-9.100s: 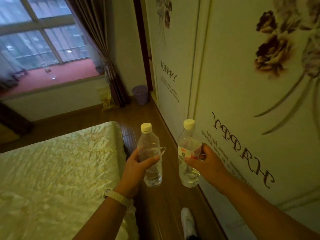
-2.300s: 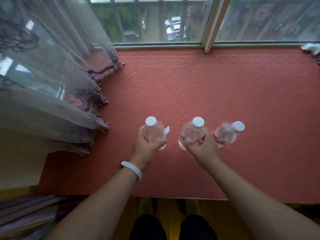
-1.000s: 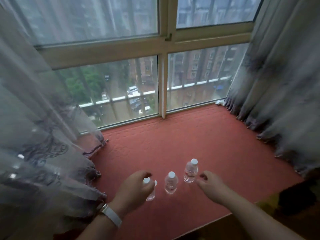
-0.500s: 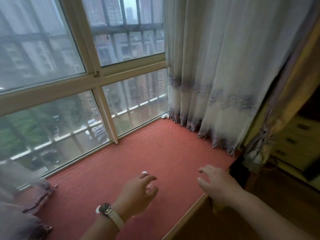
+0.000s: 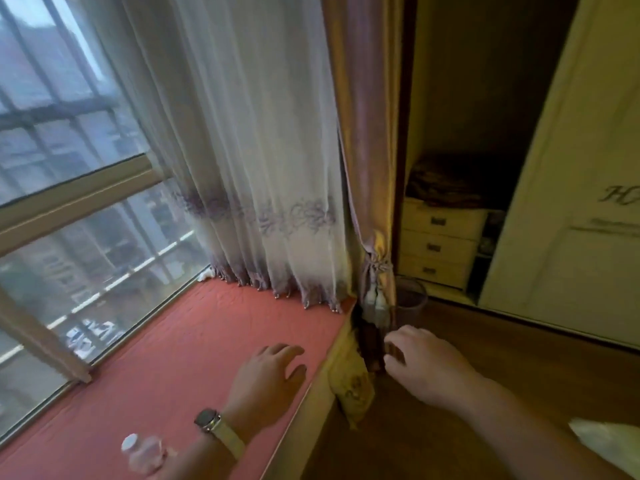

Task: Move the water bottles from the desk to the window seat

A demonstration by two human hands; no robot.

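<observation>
Your clear plastic water bottle with a white cap point(image 5: 142, 456) sits on the red quilted window seat point(image 5: 194, 341), at the bottom left of the view. Its cap points up and left, toward the window glass point(image 5: 69, 237). Its long axis runs down-right from there, until your left forearm covers the lower body. Blur keeps you from telling whether it stands fully upright.

Your left hand point(image 5: 263, 379) hovers over the seat near its room-side edge, fingers spread and loose, holding nothing. Your right hand point(image 5: 426, 368) hangs past that edge above the brown wooden floor point(image 5: 502, 358), fingers lightly curled, also empty.

The seat surface between your left hand and the sheer white curtain point(image 5: 256, 168) lies bare. Behind your right hand, a tied gold-and-purple drape point(image 5: 367, 133) half hides a small purple bin point(image 5: 412, 299).
</observation>
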